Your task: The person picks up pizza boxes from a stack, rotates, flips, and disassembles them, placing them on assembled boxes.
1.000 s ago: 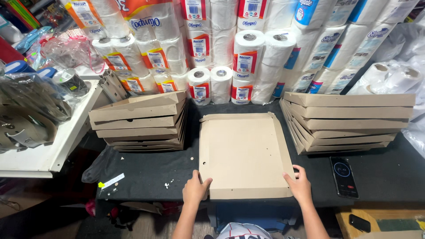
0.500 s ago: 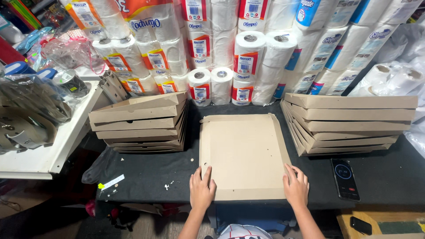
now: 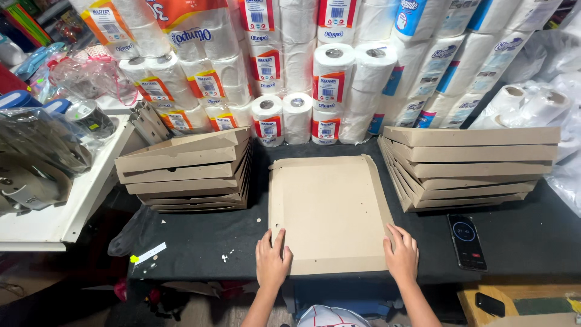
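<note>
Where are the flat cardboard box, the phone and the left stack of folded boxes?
flat cardboard box (image 3: 330, 212), head view, middle of its panel.
phone (image 3: 466, 241), head view, centre of its screen.
left stack of folded boxes (image 3: 184, 169), head view, front edges.

A flat cardboard sheet (image 3: 330, 213) is lying in the middle of the dark table (image 3: 206, 233), with the left hand (image 3: 272, 261) resting flat on its near left corner and the right hand (image 3: 402, 254) on its near right corner. A stack of folded boxes (image 3: 187, 171) is sitting to the sheet's left and another stack of boxes (image 3: 472, 166) to its right, while a phone (image 3: 466, 241) is lying just in front of the right stack, near the right hand. Rolls of paper (image 3: 315, 79) are standing piled behind everything, and a white shelf (image 3: 66, 212) is standing to the left of the table.
</note>
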